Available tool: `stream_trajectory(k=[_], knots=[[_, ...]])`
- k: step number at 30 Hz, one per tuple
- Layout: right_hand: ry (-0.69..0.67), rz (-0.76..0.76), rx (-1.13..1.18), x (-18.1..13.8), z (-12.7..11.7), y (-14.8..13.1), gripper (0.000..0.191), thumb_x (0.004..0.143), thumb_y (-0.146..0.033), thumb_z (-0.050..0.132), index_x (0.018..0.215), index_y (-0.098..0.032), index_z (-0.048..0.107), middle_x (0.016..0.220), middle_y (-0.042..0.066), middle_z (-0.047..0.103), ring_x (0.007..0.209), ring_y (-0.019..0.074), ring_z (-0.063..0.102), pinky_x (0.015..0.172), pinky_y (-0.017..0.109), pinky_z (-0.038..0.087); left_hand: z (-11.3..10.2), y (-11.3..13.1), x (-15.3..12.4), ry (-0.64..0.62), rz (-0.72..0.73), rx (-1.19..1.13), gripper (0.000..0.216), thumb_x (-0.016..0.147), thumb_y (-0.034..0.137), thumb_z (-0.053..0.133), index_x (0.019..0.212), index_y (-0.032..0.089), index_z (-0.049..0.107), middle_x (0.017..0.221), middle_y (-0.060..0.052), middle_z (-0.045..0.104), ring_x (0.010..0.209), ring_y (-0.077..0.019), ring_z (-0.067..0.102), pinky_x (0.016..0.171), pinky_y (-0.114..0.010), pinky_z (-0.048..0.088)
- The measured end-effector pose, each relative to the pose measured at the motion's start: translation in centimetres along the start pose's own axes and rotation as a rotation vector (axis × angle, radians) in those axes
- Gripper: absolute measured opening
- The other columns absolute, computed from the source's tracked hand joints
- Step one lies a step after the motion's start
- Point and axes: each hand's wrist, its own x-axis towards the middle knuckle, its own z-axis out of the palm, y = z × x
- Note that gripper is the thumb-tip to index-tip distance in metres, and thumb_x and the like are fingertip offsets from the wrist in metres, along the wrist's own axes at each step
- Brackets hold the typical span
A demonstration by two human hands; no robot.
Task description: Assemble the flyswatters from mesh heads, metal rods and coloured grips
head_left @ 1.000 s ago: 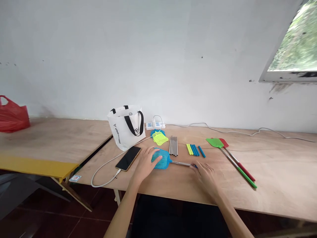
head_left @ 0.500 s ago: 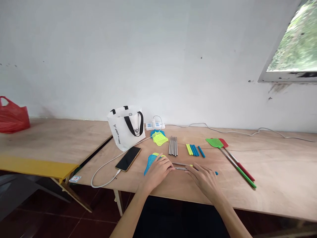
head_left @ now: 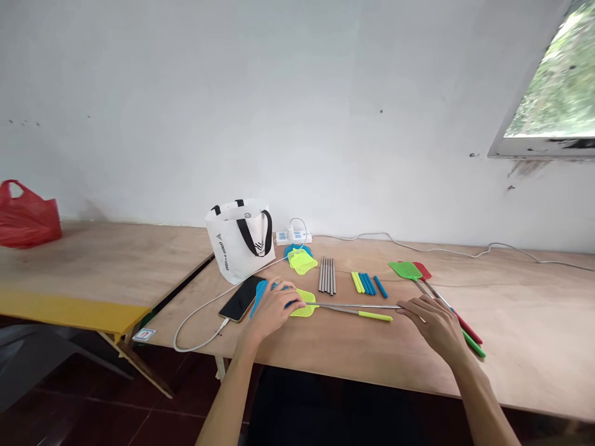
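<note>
Since 0.5 s ago the right hand (head_left: 430, 322) is gone far to the right and the left hand (head_left: 274, 306) a bit to the left, so the thin rod (head_left: 357, 305) of the blue swatter (head_left: 259, 295) is now drawn out long between them.

The blue swatter lies flat on the table (head_left: 325, 356), near the front edge, its net head just beside the phone (head_left: 242, 297). The L hand covers this head w/ bent fingers and grips it down. The R hand lies low at the far end of the rod, fingers half curled. If it pinches the rod or only touches it, I cannot tell, the grip is hidden.

To do this well, in my judgement: keep the pull straight along the rod, no bending, and hold the head firm so it does not slide into the phone.

A yellow swatter (head_left: 304, 305) lies touching under the rod; it can drag along. Behind are metal rods (head_left: 326, 275) and coloured grips (head_left: 367, 283). A green swatter (head_left: 405, 270) lies very near the R hand, and a white bag (head_left: 242, 238) stands behind the phone.
</note>
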Motion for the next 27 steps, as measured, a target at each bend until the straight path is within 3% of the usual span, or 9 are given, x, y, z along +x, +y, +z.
stream_trajectory(k=[3, 6, 11, 16, 23, 27], knots=[[-0.012, 0.060, 0.046, -0.2, -0.3, 0.7, 0.045, 0.107, -0.044, 0.032, 0.100, -0.028, 0.073, 0.076, 0.005, 0.068, 0.071, 0.0188, 0.062, 0.069, 0.034, 0.054, 0.4, 0.6, 0.3, 0.001, -0.017, -0.003, 0.036, 0.107, 0.029, 0.044, 0.085, 0.025, 0.073, 0.091, 0.002, 0.074, 0.102, -0.0193, 0.061, 0.111, -0.044, 0.033], [-0.028, 0.075, 0.059, 0.3, -0.2, -0.2, 0.046, 0.107, -0.045, 0.034, 0.091, -0.026, 0.072, 0.069, 0.003, 0.064, 0.066, 0.0175, 0.061, 0.065, 0.032, 0.051, 1.3, 1.4, 0.6, 0.014, -0.039, -0.032, 0.033, 0.105, 0.029, 0.048, 0.085, 0.024, 0.073, 0.092, 0.000, 0.073, 0.099, -0.0198, 0.060, 0.101, -0.040, 0.040], [-0.067, -0.091, 0.005, 2.2, 1.6, -5.9, 0.042, 0.107, -0.041, 0.040, 0.088, -0.024, 0.073, 0.073, 0.004, 0.065, 0.071, 0.0167, 0.062, 0.066, 0.028, 0.042, 4.0, 3.9, 1.2, -0.029, 0.040, -0.106, 0.019, 0.100, 0.030, 0.061, 0.087, 0.022, 0.073, 0.091, -0.002, 0.070, 0.098, -0.0201, 0.059, 0.093, -0.035, 0.045], [0.025, -0.117, -0.093, 2.9, 3.2, -9.8, 0.035, 0.107, -0.033, 0.043, 0.093, -0.023, 0.073, 0.071, 0.002, 0.064, 0.069, 0.0154, 0.058, 0.066, 0.028, 0.034, 5.4, 5.8, 1.6, 0.016, 0.035, -0.140, 0.018, 0.101, 0.026, 0.059, 0.088, 0.022, 0.071, 0.089, -0.001, 0.070, 0.093, -0.0186, 0.059, 0.094, -0.035, 0.045], [-0.033, -0.133, -0.078, 2.2, 2.7, -9.7, 0.033, 0.108, -0.032, 0.042, 0.104, -0.025, 0.074, 0.081, 0.004, 0.070, 0.073, 0.0162, 0.061, 0.066, 0.027, 0.036, 6.3, 6.4, 1.7, -0.043, 0.087, -0.112, 0.020, 0.102, 0.031, 0.057, 0.089, 0.022, 0.069, 0.088, 0.000, 0.072, 0.090, -0.0185, 0.060, 0.093, -0.035, 0.043], [-0.056, -0.124, -0.080, 1.7, 1.6, -7.7, 0.035, 0.107, -0.038, 0.042, 0.099, -0.026, 0.075, 0.081, 0.004, 0.071, 0.076, 0.0165, 0.063, 0.066, 0.027, 0.039, 5.0, 5.1, 1.3, -0.081, 0.082, -0.077, 0.023, 0.104, 0.032, 0.054, 0.089, 0.022, 0.068, 0.088, 0.002, 0.073, 0.088, -0.0168, 0.062, 0.099, -0.036, 0.038]])
